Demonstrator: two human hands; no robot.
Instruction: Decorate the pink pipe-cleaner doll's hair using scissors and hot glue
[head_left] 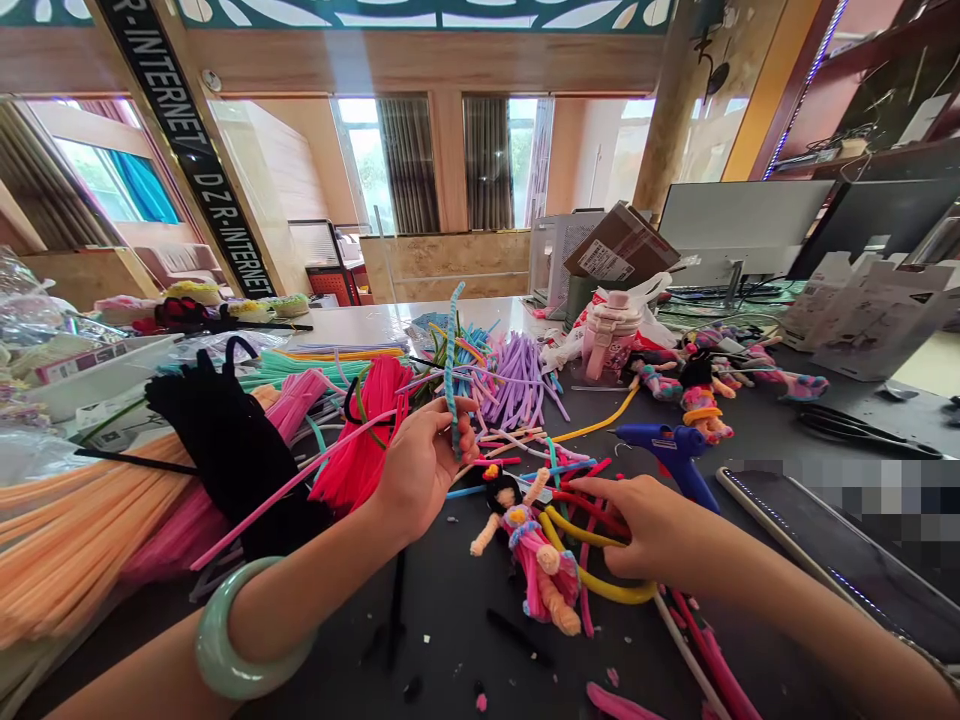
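Note:
My left hand (422,462) is closed around a blue twisted pipe cleaner (451,360) that stands upright from my fingers, along with a long pink pipe cleaner (300,480) running down to the left. A jade bangle (225,640) circles that wrist. My right hand (656,525) rests on the dark table, fingers curled over red (592,503) and yellow pipe cleaners (600,582). Between my hands lies a small pipe-cleaner doll (534,550) with black hair and a pink dress.
Bundles of peach (67,540), black (232,450), pink (360,450) and purple pipe cleaners (517,375) cover the left and middle. A blue glue gun (671,450), finished dolls (697,390), scissors (862,432), a pink bottle (609,335), boxes and monitors sit right and behind.

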